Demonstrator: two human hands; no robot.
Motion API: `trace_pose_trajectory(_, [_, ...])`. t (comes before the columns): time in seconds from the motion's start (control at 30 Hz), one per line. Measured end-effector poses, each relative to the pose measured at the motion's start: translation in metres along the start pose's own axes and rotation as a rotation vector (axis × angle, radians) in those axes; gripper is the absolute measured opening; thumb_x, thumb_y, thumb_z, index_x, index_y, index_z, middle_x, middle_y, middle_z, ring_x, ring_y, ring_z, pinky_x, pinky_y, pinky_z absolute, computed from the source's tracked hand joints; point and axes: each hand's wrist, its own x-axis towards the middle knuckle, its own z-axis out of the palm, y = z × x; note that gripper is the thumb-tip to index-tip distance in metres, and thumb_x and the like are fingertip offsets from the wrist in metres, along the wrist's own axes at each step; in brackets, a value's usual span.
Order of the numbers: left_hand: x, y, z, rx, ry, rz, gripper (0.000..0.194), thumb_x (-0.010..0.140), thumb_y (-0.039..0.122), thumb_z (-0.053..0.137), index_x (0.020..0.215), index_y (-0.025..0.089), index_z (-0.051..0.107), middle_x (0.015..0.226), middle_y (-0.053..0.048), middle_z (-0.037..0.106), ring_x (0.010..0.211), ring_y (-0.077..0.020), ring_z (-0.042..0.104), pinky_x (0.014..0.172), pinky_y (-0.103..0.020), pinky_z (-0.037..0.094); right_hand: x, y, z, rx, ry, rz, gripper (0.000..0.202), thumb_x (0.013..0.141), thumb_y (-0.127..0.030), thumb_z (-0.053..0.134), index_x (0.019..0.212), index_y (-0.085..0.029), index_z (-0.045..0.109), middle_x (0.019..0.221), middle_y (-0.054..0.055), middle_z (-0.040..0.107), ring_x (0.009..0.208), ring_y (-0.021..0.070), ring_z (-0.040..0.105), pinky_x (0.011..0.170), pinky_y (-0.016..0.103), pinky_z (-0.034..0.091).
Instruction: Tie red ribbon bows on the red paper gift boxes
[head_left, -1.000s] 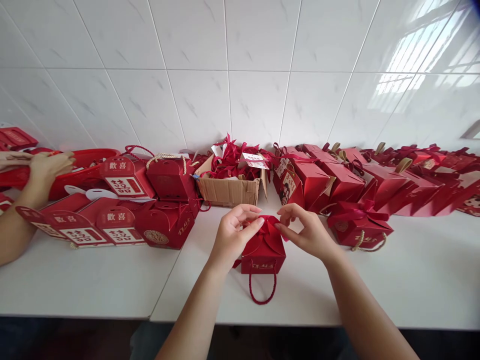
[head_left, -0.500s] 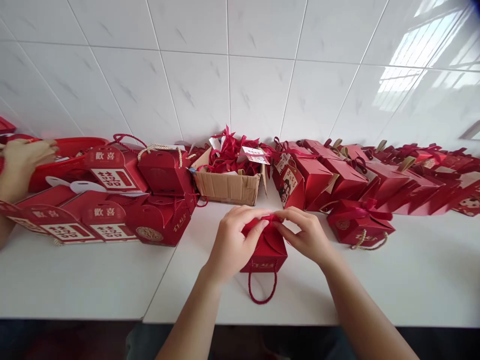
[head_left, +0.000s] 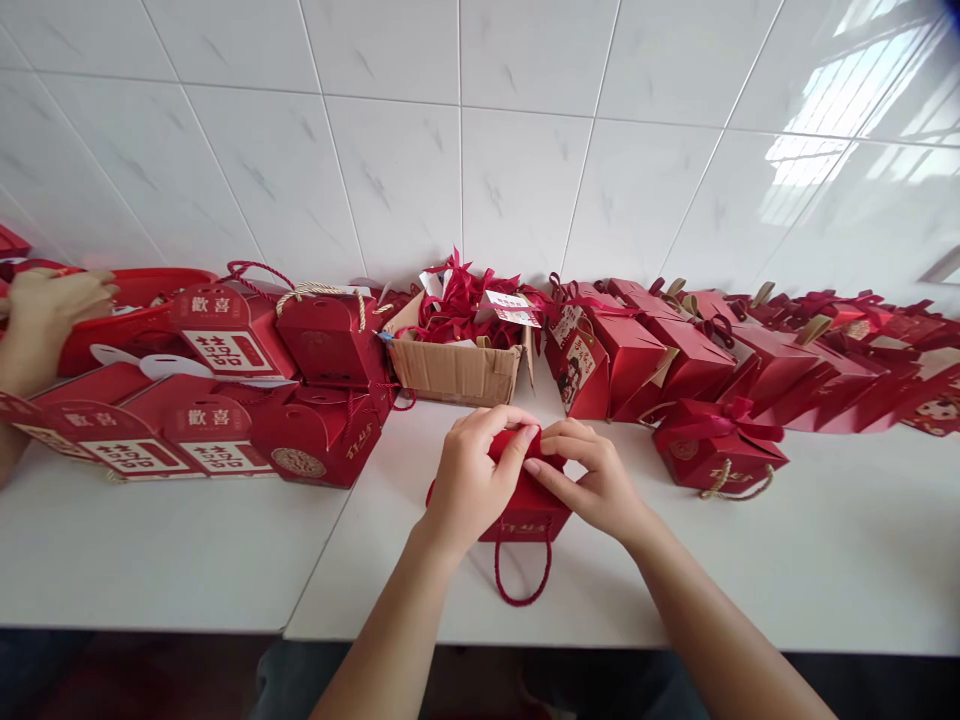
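Note:
A small red gift box [head_left: 536, 505] stands on the white table in front of me, gold lettering on its near side. Its dark red rope handle [head_left: 523, 603] hangs toward me and lies on the table. At the top of the box, my left hand [head_left: 474, 482] is closed, thumb and fingers pinching a raised red flap [head_left: 517, 440]. From the other side, my right hand [head_left: 600, 478] has its thumb and fingers closed on the top flaps as well. My fingers partly hide how the flaps meet.
Behind the box, a cardboard carton [head_left: 454, 372] holds red ribbons. Red boxes [head_left: 217, 430] are stacked at left, where another person's hand [head_left: 60, 298] reaches by a red basin [head_left: 161, 285]. At right stand a ribboned box [head_left: 712, 450] and a row of red boxes [head_left: 694, 360].
My right hand has shifted slightly left, its thumb moving in toward my left thumb. A red flap now shows raised between my hands. The other person's hand has barely moved.

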Motion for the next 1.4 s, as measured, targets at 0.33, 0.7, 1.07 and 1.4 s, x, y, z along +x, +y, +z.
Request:
trace_pose_trajectory(0.33, [-0.008,-0.016,-0.022,0.098,-0.087,-0.245,0.011,0.085,0.033,0.058,0.089,0.023,0.057,0.096,-0.001,0.059,0.094,-0.0166,0.056,0.084,-0.030,0.045,0.001,0.001,0.005,0.285,-0.011,0.249,0.015,0.087,-0.031,0.060,0.082,-0.022,0.072,0.086,0.005,0.070,0.077,0.0158,0.055,0.069,0.028,0.044])
trace_pose_trajectory(0.7, [-0.014,-0.033,-0.020,0.018,-0.272,-0.588,0.034,0.083,0.056,0.049,0.084,0.022,0.046,0.083,0.001,0.058,0.074,-0.0179,0.056,0.066,-0.030,0.043,0.000,0.007,0.003,0.393,-0.136,0.350,0.023,0.088,-0.038,0.059,0.084,-0.020,0.072,0.081,0.005,0.068,0.074,0.0160,0.056,0.070,0.029,0.045])
trace_pose_trajectory(1.07, [-0.007,-0.026,-0.049,-0.043,-0.345,-0.483,0.029,0.081,0.045,0.055,0.070,0.018,0.056,0.067,0.002,0.054,0.063,-0.0143,0.048,0.058,-0.026,0.038,0.003,-0.009,0.010,0.296,-0.057,0.419,0.025,0.087,-0.037,0.057,0.076,-0.018,0.070,0.078,0.004,0.070,0.074,0.0167,0.059,0.066,0.027,0.044])
trace_pose_trajectory(1.4, [-0.006,-0.036,-0.063,0.101,-0.335,-0.268,0.013,0.080,0.033,0.060,0.080,0.020,0.063,0.085,-0.003,0.067,0.083,-0.0194,0.062,0.076,-0.030,0.048,0.005,-0.010,0.009,0.364,-0.031,0.508,0.029,0.085,-0.040,0.057,0.072,-0.016,0.067,0.075,0.005,0.070,0.067,0.0153,0.060,0.059,0.024,0.046])
